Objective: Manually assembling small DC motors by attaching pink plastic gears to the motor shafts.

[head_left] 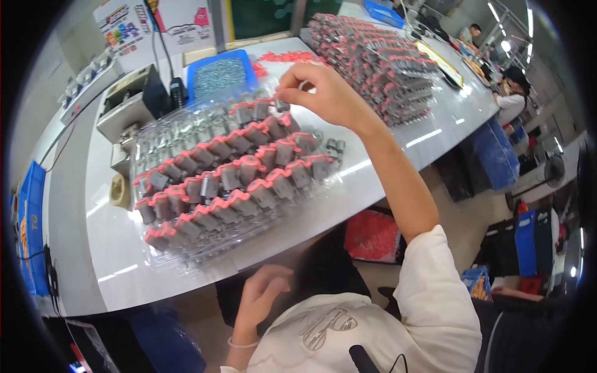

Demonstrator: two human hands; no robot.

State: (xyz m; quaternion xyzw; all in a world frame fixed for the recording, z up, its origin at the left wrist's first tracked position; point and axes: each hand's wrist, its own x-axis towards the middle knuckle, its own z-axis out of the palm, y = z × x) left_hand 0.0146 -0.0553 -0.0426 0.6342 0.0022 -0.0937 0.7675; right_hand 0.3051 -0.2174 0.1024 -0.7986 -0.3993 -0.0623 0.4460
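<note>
My right hand (323, 99) reaches over the back right corner of a clear plastic tray (239, 244). Its thumb and fingertips are pinched together beside a grey part (283, 105); what sits between them is too small to make out. Rows of grey block-like parts (245, 169) with pink wavy tops fill the front of the tray, while the back rows show bare metallic parts (186, 133). Low by my lap, below the table's front edge, is my left hand (262, 293), slightly blurred, its fingers loosely bent and apart with nothing visible in them.
A blue bin (254, 69) of small metal pieces stands behind the tray, near loose pink pieces (286, 57). Filled trays (379, 68) are stacked at the back right. A boxy machine (134, 102) stands left. Red pieces fill a container (373, 235) below the table. People sit farther right.
</note>
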